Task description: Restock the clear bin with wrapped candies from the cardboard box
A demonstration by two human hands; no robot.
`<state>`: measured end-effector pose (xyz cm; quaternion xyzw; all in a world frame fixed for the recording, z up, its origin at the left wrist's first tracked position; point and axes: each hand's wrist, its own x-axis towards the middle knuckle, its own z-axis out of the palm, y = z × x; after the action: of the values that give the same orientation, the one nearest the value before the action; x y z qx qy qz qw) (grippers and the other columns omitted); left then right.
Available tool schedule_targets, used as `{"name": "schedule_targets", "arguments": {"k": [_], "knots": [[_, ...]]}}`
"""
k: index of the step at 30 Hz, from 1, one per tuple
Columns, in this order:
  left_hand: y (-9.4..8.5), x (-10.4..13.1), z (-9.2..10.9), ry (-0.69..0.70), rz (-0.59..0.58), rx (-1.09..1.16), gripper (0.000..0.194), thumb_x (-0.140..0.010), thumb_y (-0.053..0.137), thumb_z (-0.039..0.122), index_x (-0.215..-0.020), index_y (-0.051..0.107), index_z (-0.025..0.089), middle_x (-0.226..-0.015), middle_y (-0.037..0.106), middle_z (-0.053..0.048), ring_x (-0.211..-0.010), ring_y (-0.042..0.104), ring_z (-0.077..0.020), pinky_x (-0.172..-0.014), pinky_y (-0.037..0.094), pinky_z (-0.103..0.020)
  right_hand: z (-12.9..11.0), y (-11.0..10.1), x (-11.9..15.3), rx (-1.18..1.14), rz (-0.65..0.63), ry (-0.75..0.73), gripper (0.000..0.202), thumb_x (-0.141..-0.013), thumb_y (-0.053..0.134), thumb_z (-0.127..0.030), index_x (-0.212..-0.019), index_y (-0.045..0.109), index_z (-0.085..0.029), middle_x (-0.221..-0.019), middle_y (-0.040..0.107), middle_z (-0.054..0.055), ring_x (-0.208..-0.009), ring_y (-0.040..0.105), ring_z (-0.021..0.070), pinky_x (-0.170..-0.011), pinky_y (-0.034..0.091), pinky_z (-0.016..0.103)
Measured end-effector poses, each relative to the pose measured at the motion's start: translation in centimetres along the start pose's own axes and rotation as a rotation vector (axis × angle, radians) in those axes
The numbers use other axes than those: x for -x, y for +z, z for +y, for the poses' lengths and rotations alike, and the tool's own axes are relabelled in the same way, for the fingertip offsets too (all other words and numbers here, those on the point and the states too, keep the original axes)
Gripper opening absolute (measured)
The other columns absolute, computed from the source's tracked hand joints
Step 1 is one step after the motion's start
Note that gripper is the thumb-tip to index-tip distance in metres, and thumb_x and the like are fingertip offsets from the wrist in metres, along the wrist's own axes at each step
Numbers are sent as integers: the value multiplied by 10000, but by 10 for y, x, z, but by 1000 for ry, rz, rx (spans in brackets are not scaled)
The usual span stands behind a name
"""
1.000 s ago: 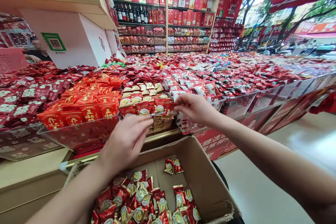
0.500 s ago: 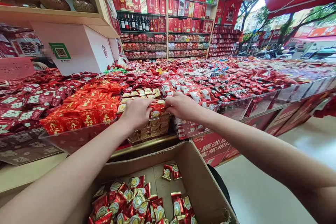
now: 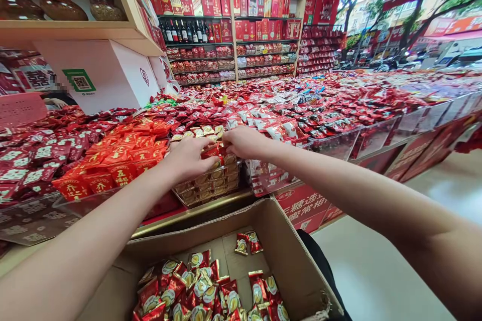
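My left hand (image 3: 191, 157) and my right hand (image 3: 245, 143) meet over a clear plastic bin (image 3: 211, 186) packed with rows of gold-and-red wrapped candies. Between them is one red wrapped candy (image 3: 213, 152), its left side in my left fingers and thumb and its right end pinched by my right fingers. My hands cover part of it. Below, an open cardboard box (image 3: 280, 246) holds a loose heap of the same red-and-gold candies (image 3: 201, 286), with a couple lying apart near its far wall.
Orange-red candy packets (image 3: 120, 165) fill the bin on the left, and white-and-red packets (image 3: 286, 130) the one on the right. A white box with a QR code (image 3: 80, 82) stands at the back left. Shelves of bottles and gift boxes (image 3: 201, 2) line the back wall.
Both hands stay on the red candy and appear slightly further left in view. My left thumb now lies lower across the candy's front. The view has shifted a little.
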<state>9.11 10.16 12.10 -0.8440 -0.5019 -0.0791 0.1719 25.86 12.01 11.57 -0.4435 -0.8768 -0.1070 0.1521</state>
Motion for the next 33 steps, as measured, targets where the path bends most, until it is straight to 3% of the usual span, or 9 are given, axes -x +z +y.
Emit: {"name": "schedule_targets", "arguments": {"k": [4, 10, 22, 29, 33], "knots": [[1, -9, 11, 14, 16, -41, 432, -704, 466, 481, -1077, 507, 268, -892, 641, -50, -859, 550, -258, -652, 375, -326, 5, -1, -3, -89, -13, 8, 183, -671, 513, -188, -814, 625, -164, -793, 646, 51, -707, 543, 158, -551, 308, 228], [8, -18, 22, 0, 35, -122, 509, -655, 539, 399, -1122, 435, 226, -937, 608, -103, -915, 506, -303, -731, 327, -428, 15, 1, -3, -194, 30, 34, 197, -668, 517, -160, -832, 626, -146, -788, 643, 42, -695, 533, 137, -579, 326, 215], [10, -22, 33, -58, -5, -179, 541, -613, 604, 366, -1087, 425, 178, -988, 588, -140, -957, 469, -328, -770, 303, -458, 20, -2, -6, -243, -21, -37, 162, -635, 527, -101, -769, 616, -119, -717, 608, 27, -612, 464, 102, -548, 286, 213], [6, -27, 26, -113, -96, -53, 591, -600, 610, 297, -1148, 398, 240, -1071, 582, -116, -996, 490, -324, -780, 337, -457, 22, -4, -10, -184, -133, -81, 184, -640, 559, -153, -815, 616, -140, -732, 612, 10, -617, 472, 103, -539, 288, 206], [-2, -28, 14, -158, -153, 89, 694, -558, 643, 300, -1196, 372, 256, -923, 647, -73, -895, 559, -306, -718, 391, -410, 18, -8, -11, -121, -181, -97, 224, -645, 574, -178, -864, 619, -164, -813, 633, 21, -670, 512, 119, -561, 306, 206]]}}
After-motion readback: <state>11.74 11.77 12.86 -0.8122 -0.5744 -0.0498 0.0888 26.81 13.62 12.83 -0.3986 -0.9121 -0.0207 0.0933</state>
